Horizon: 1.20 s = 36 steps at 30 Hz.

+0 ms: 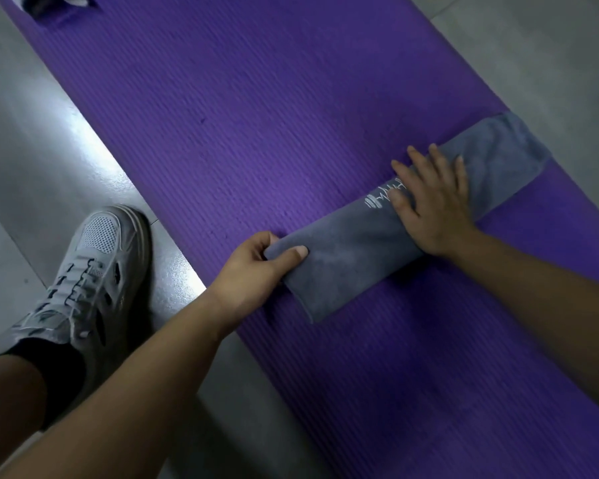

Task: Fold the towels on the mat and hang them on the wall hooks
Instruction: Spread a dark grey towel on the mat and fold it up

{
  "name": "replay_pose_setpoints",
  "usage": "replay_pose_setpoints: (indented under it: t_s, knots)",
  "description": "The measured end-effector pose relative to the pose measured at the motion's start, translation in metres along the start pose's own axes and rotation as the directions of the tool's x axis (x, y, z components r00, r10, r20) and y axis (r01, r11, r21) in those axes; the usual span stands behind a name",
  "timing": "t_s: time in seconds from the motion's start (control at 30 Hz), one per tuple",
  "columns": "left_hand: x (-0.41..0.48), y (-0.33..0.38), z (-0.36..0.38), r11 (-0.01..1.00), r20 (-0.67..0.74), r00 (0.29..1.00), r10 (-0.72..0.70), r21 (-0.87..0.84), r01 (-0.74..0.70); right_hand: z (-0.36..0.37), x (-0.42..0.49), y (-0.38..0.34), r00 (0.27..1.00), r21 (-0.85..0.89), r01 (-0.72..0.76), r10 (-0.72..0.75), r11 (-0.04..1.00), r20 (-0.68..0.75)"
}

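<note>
Your left hand (256,267) pinches the 8 o'clock end of the grey towel (353,257); your right hand (436,205) presses flat, fingers (440,162) spread. Carry that end toward 2 o'clock, edges matching.

Towel logo (377,200) part-hidden by right hand (436,205), top-left obj (61,10) cropped

White stitched mark (382,198) on grey towel (353,257), partly under right hand (436,205), unreadable, no legible text
</note>
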State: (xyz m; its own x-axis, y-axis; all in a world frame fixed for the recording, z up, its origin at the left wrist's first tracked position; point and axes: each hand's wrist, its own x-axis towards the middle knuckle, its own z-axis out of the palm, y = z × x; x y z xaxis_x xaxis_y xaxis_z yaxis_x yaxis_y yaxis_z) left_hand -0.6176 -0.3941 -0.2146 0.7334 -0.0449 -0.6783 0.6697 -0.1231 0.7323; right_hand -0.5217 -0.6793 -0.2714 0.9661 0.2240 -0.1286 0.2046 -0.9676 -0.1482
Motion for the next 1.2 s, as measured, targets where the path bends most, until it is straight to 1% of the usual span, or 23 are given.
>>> replay_pose_setpoints:
  t_s: [0.03, 0.07, 0.1, 0.13, 0.2, 0.27, 0.3, 0.33, 0.37, 0.4, 0.43, 0.47, 0.5, 0.53, 0.57, 0.6, 0.63, 0.67, 0.73, 0.77, 0.83, 0.93, 1.2]
  knots:
    - [-0.001, -0.004, 0.0, 0.995, 0.016, 0.999, -0.029, -0.095, 0.031, 0.0, 0.0, 0.0, 1.0, 0.003, 0.002, -0.002, 1.0, 0.002]
    - [-0.003, -0.007, 0.0, 0.985, 0.045, 0.996, -0.079, -0.148, 0.085, 0.0, -0.001, -0.001, 1.0, 0.006, 0.004, -0.004, 1.0, 0.003]
    - [-0.004, -0.01, -0.001, 0.98, 0.071, 0.989, -0.131, -0.142, 0.14, -0.001, -0.001, 0.0, 1.0, 0.01, 0.005, -0.005, 1.0, 0.002]
    - [-0.005, -0.012, -0.002, 0.979, 0.083, 0.981, -0.177, -0.083, 0.184, -0.001, -0.001, 0.0, 1.0, 0.012, 0.008, -0.008, 1.0, 0.002]
    - [-0.008, -0.012, -0.006, 0.974, 0.058, 0.973, -0.222, 0.05, 0.219, -0.003, -0.001, -0.001, 1.0, 0.007, 0.009, -0.009, 1.0, 0.006]
    - [-0.009, -0.006, -0.007, 0.96, 0.0, 0.973, -0.233, 0.159, 0.229, -0.004, -0.001, -0.002, 1.0, 0.011, 0.002, -0.003, 1.0, 0.016]
    - [-0.01, -0.002, -0.007, 0.94, -0.05, 0.974, -0.221, 0.255, 0.227, -0.004, -0.001, -0.003, 1.0, 0.018, 0.0, -0.001, 1.0, 0.022]
    - [-0.009, 0.002, -0.005, 0.892, -0.12, 0.978, -0.172, 0.401, 0.206, -0.005, -0.001, -0.003, 1.0, 0.024, 0.0, 0.0, 1.0, 0.026]
    - [-0.006, 0.003, -0.004, 0.804, -0.199, 0.977, -0.078, 0.567, 0.18, -0.006, -0.001, -0.003, 1.0, 0.03, -0.001, 0.0, 1.0, 0.026]
    - [-0.004, 0.005, 0.0, 0.697, -0.263, 0.963, 0.065, 0.702, 0.144, -0.007, -0.001, -0.004, 1.0, 0.037, -0.004, 0.004, 0.999, 0.021]
    - [-0.001, 0.008, 0.006, 0.611, -0.273, 0.934, 0.231, 0.788, 0.079, -0.008, -0.001, -0.004, 1.0, 0.05, -0.012, 0.011, 0.999, 0.005]
    - [0.004, 0.011, 0.014, 0.544, -0.222, 0.896, 0.384, 0.839, -0.026, -0.009, -0.001, -0.004, 1.0, 0.065, -0.021, 0.022, 0.998, -0.021]
    - [0.011, 0.013, 0.026, 0.476, -0.119, 0.857, 0.501, 0.865, -0.158, -0.009, -0.002, -0.004, 0.998, 0.072, -0.025, 0.028, 0.997, -0.048]
    - [0.019, 0.014, 0.039, 0.405, 0.002, 0.826, 0.563, 0.871, -0.278, -0.008, -0.004, -0.005, 0.998, 0.064, -0.018, 0.023, 0.998, -0.064]
    - [0.025, 0.013, 0.053, 0.337, 0.116, 0.807, 0.578, 0.867, -0.366, -0.006, -0.006, -0.005, 0.998, 0.042, 0.0, 0.003, 0.999, -0.065]
    - [0.03, 0.011, 0.066, 0.27, 0.205, 0.801, 0.562, 0.87, -0.413, -0.003, -0.008, -0.005, 0.998, 0.015, 0.025, -0.024, 1.0, -0.054]
    - [0.033, 0.006, 0.076, 0.208, 0.259, 0.808, 0.529, 0.884, -0.419, -0.002, -0.008, -0.003, 0.998, -0.004, 0.045, -0.045, 0.999, -0.036]
    - [0.035, 0.0, 0.084, 0.152, 0.283, 0.821, 0.496, 0.902, -0.404, -0.002, -0.007, 0.002, 0.999, -0.012, 0.046, -0.047, 0.999, -0.019]
    - [0.035, -0.011, 0.09, 0.065, 0.283, 0.846, 0.452, 0.935, -0.348, -0.005, 0.002, 0.02, 0.999, -0.011, -0.035, 0.034, 0.999, -0.022]
    - [0.035, -0.014, 0.091, 0.043, 0.276, 0.853, 0.442, 0.944, -0.327, -0.009, 0.008, 0.031, 0.994, -0.013, -0.104, 0.104, 0.994, -0.032]
    - [0.036, -0.016, 0.094, 0.041, 0.253, 0.862, 0.439, 0.953, -0.301, -0.016, 0.019, 0.056, 0.978, -0.041, -0.209, 0.208, 0.977, -0.02]
    - [0.035, -0.015, 0.098, 0.044, 0.237, 0.864, 0.445, 0.957, -0.285, -0.02, 0.027, 0.078, 0.968, -0.101, -0.247, 0.249, 0.964, 0.01]
    - [0.035, -0.012, 0.099, 0.078, 0.209, 0.88, 0.427, 0.961, -0.266, -0.021, 0.034, 0.083, 0.944, -0.028, -0.328, 0.329, 0.944, 0.015]
